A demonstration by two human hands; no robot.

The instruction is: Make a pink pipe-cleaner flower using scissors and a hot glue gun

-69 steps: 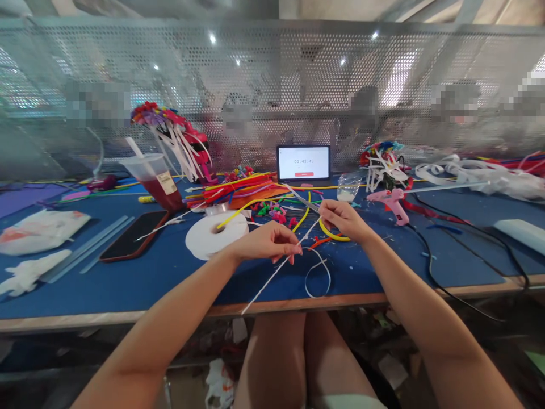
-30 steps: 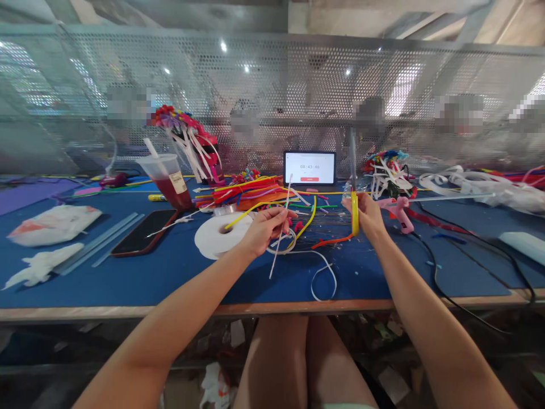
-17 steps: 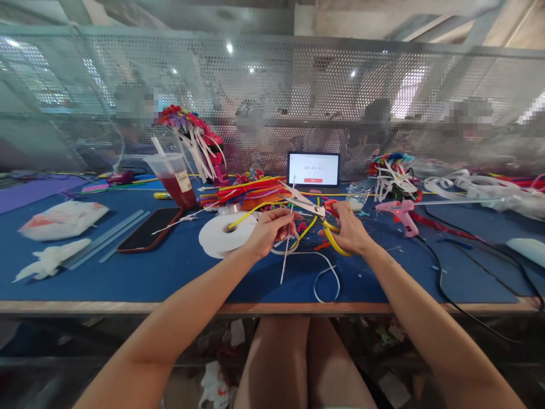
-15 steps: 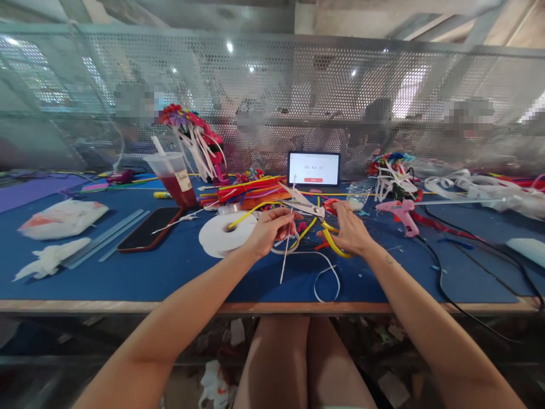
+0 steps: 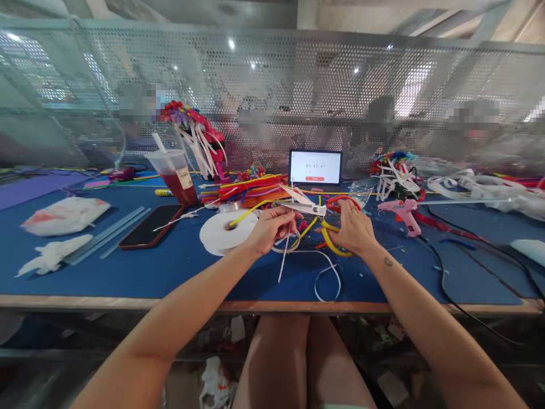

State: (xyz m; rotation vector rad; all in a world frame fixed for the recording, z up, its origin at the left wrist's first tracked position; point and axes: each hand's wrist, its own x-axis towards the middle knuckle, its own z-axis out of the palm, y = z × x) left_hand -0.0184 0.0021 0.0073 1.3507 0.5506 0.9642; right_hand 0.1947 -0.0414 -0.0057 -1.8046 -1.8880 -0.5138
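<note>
One plastic bag (image 5: 66, 217) far left on blue mat (image 5: 166, 275), then clear strips (image 5: 111, 232), dark phone (image 5: 151, 227), cup (image 5: 176, 182) of red drink. White roll (image 5: 227, 234) next, just beside left hand (image 5: 275, 228). Left thumb and fingers pinch white twisted stem (image 5: 282, 264), held over mid-mat, lower end slanting toward near edge. Scissors (image 5: 315, 209) at centre, blades parted, overlapping stem's upper part; contact unclear. Right hand (image 5: 355, 230) grasps scissors' spread red and yellow handles. Pink glue gun (image 5: 409, 215) further right, white ribbon (image 5: 466, 187) beyond.

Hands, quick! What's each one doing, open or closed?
Left hand: closed, pinching a thin white strip.
Right hand: holding scissors, with their blades apart.
</note>
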